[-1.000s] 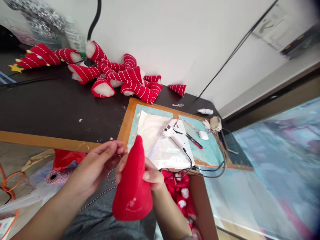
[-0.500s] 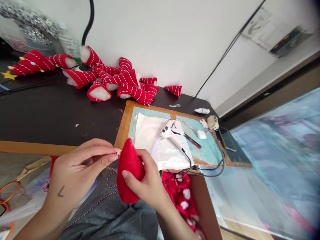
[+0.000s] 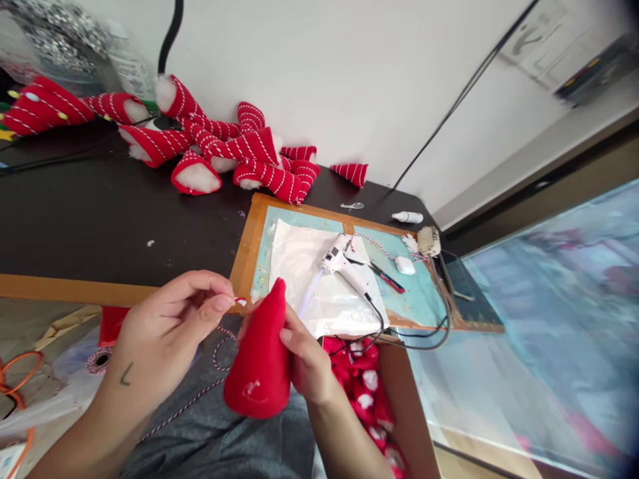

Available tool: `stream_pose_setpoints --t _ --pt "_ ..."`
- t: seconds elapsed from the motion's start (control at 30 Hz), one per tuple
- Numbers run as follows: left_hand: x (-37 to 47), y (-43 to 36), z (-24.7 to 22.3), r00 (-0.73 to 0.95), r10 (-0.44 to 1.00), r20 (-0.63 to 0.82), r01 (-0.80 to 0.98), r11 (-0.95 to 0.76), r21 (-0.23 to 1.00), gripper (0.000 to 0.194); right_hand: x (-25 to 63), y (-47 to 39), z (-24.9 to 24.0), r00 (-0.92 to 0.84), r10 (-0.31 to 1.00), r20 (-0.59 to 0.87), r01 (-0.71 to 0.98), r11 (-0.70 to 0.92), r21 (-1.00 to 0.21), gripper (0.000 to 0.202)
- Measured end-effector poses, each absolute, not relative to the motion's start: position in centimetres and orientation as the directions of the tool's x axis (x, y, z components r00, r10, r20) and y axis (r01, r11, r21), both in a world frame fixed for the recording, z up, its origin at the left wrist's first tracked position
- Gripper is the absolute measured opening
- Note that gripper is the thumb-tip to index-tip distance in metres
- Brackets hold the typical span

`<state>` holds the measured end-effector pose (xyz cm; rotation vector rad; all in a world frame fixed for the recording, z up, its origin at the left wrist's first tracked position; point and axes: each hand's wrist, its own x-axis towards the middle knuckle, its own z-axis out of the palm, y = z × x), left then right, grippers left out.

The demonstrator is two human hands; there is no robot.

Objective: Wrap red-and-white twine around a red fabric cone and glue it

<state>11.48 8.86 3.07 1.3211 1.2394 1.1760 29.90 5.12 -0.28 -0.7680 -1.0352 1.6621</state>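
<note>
A plain red felt cone [image 3: 259,362] is held upright, slightly tilted, in my right hand [image 3: 304,352], whose fingers wrap round its right side and back. A shiny patch shows near its base. Left of the cone's tip, my left hand [image 3: 174,332] pinches the end of a red-and-white twisted cord [image 3: 240,301] between thumb and forefinger. The cord's short end pokes out towards the cone without touching it. More cord [image 3: 184,406] runs down over my lap. Beyond the cone a white glue gun [image 3: 344,266] lies on a white sheet [image 3: 294,259].
Several striped red cones [image 3: 254,150] with white stuffing lie at the table's back. Pliers [image 3: 387,276], a small bottle [image 3: 407,217] and a beige block [image 3: 428,241] rest right. Below the edge, a cardboard box [image 3: 412,406] holds red pieces. Cables hang beside it.
The cone has been turned in my right hand, its tip now further right and its base nearer me. My left hand has shifted slightly, and more of the cord's end shows.
</note>
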Motion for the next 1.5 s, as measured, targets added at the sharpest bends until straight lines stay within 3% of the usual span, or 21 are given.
stream_pose_setpoints --t 0.1,0.37,0.63,0.93,1.1,1.5 --pt "12.3 9.0 3.2 0.07 0.997 0.046 0.064 -0.051 0.997 0.023 29.5 5.0 -0.2 -0.332 0.943 -0.023 -0.42 -0.169 -0.892 0.056" --pt "13.6 9.0 3.1 0.146 0.989 0.032 -0.052 -0.024 0.998 0.028 29.3 4.9 -0.2 -0.335 0.942 0.011 -0.493 -0.166 -0.854 0.04" --pt "14.2 8.8 3.2 0.081 0.996 0.048 0.054 -0.052 0.997 0.02 29.6 5.0 -0.1 -0.311 0.95 -0.025 -0.428 -0.163 -0.889 0.045" --pt "14.3 9.4 2.1 0.223 0.974 -0.025 -0.173 0.065 0.983 0.023 30.2 4.9 -0.3 -0.355 0.934 -0.021 -0.309 -0.139 -0.941 0.045" --pt "14.6 9.4 2.5 0.224 0.973 -0.064 -0.131 0.095 0.987 0.025 30.4 4.8 -0.5 -0.319 0.946 -0.05 -0.205 -0.12 -0.971 0.054" --pt "14.6 9.9 2.2 0.311 0.944 -0.115 -0.217 0.188 0.958 0.033 30.6 4.7 -1.1 -0.359 0.93 -0.08 -0.168 -0.149 -0.974 0.055"
